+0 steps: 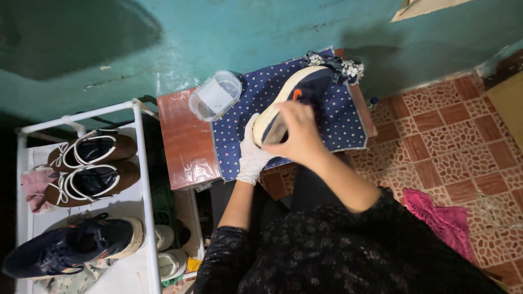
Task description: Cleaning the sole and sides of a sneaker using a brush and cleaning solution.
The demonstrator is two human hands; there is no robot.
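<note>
Dim, uneven indoor light, deep shadow at left, glare on the glossy stool top (185, 141), slight motion blur.

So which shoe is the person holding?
The dark blue shoe with the pale sole, over the dotted blue cloth. The gloved left hand and bare right hand grip it. Its match and the brown pair sit untouched on the white rack.

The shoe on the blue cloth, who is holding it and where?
The gloved left hand grips the dark shoe at its pale sole's near end. The bare right hand lies on it; what it holds cannot be told.
</note>
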